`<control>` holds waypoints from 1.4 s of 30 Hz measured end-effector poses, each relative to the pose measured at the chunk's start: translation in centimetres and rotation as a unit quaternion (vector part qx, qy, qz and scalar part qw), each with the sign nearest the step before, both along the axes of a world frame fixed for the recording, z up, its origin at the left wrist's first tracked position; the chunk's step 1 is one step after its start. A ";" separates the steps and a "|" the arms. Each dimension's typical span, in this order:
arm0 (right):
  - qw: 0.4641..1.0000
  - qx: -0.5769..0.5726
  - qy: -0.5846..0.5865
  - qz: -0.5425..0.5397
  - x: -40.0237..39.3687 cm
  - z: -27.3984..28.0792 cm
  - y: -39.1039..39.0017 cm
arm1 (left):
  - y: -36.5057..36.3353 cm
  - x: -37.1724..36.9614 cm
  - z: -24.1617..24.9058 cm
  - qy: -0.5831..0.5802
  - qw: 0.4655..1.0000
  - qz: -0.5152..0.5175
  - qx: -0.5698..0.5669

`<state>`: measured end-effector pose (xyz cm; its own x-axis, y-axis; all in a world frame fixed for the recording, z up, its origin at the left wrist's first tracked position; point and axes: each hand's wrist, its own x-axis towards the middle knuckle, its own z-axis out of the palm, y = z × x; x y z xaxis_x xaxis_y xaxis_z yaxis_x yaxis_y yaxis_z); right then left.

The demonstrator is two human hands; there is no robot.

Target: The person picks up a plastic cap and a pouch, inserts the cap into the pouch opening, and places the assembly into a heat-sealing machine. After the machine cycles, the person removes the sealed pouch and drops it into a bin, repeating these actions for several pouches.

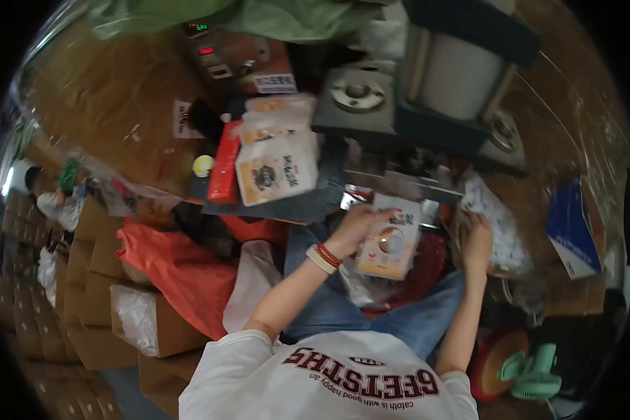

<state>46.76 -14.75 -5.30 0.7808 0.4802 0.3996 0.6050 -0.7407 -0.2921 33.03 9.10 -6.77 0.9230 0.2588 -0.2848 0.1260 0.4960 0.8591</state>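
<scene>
My left hand, with a white band and a reddish bracelet at the wrist, is closed on the upper left edge of a white and orange printed pouch. The pouch is held over my lap, and a round window shows in its middle. On the right, my right hand rests at the near edge of a heap of small white packets with blue marks. Its fingers are bent and slightly apart, and nothing plain shows in them. A stack of similar pouches lies to the left on a dark surface.
A red box lies beside the stack. Ahead stands a dark grey machine with a white roller. A blue and white box is at far right, a green fan below it. Cardboard boxes and a distant person are at left.
</scene>
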 end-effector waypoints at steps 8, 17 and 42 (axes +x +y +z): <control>0.992 0.123 -0.016 -0.013 0.0 0.1 -0.3 | 9.5 -8.0 -1.1 0.126 0.551 0.161 0.809; 0.848 0.424 0.221 0.229 -10.7 8.5 3.7 | 4.3 -12.8 3.0 -0.037 0.771 0.195 0.605; 0.997 -0.022 -0.002 -0.076 -2.0 2.9 0.5 | -0.4 0.0 1.4 -0.018 1.000 0.002 -0.023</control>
